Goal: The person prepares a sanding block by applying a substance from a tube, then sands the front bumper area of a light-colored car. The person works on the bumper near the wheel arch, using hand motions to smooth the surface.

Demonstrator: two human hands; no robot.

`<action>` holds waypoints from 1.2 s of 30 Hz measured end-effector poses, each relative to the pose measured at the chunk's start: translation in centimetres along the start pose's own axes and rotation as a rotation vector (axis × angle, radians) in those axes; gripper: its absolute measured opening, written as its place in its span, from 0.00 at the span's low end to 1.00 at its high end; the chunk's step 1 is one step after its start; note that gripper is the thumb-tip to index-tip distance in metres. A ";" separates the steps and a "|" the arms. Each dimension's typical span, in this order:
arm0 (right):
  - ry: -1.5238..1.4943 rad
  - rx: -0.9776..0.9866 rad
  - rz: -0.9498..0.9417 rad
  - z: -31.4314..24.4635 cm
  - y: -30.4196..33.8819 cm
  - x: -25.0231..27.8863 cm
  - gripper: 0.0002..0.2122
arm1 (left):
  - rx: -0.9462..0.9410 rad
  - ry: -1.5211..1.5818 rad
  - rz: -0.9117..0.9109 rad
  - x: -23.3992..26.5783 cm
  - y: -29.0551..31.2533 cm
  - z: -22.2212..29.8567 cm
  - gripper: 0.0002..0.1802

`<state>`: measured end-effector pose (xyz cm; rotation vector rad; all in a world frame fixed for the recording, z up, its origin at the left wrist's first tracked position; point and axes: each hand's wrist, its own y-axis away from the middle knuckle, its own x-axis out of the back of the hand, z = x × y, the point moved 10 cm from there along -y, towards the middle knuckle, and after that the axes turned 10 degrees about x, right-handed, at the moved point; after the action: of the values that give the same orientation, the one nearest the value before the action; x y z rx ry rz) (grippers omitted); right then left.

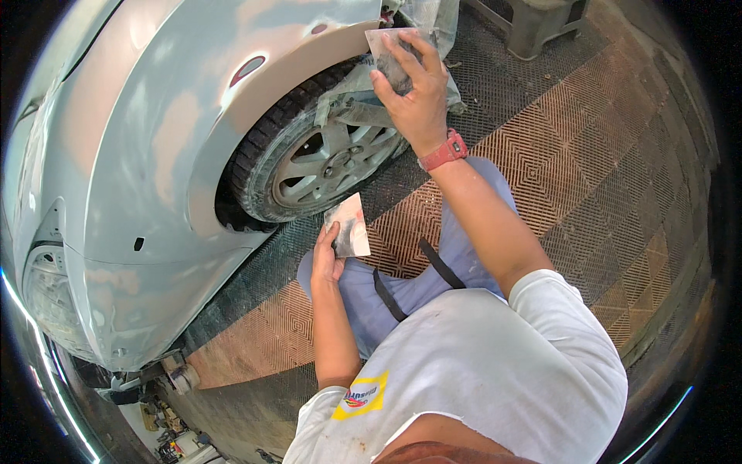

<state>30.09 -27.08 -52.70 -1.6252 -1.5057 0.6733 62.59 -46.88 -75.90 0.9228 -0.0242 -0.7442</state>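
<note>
In my left hand [328, 261] is a thin pale rectangular sheet [352, 223] with a grey-black smudge, pinched by thumb and fingers above my knee. My right hand [420, 94], with a red watch [447, 149] on its wrist, lies over a second pale sheet [377, 45], also darkly smudged, at the rear end of the wheel arch. Its fingers are spread across the sheet; the contact behind it is hidden. Beside both hands stands a car's front fender [166, 131], matte grey with beige patches. Below its arch is the dusty wheel [332, 158].
Torn clear plastic film [359, 89] hangs over the tyre's upper side. A grey stool [533, 27] stands at the far right. Ridged black and orange floor tiles [556, 155] run beneath my bent knees. Assorted items [178, 441] lie at the lower left, past the car's front.
</note>
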 end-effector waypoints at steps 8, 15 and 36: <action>-0.039 0.002 -0.055 -2.6 -2.5 -0.5 0.24 | 0.008 -0.002 0.032 0.3 0.1 0.0 0.27; 0.026 0.007 -0.130 -6.1 -0.7 -2.8 0.27 | 0.005 -0.006 -0.004 0.3 -0.3 -0.1 0.28; -1.528 -0.800 0.521 3.3 2.5 1.3 0.26 | 0.022 -0.025 0.044 -0.2 -0.1 -0.1 0.28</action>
<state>29.00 -25.05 -56.35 -2.2201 -2.6084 2.1286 62.43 -46.75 -76.04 0.9312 -0.0739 -0.7161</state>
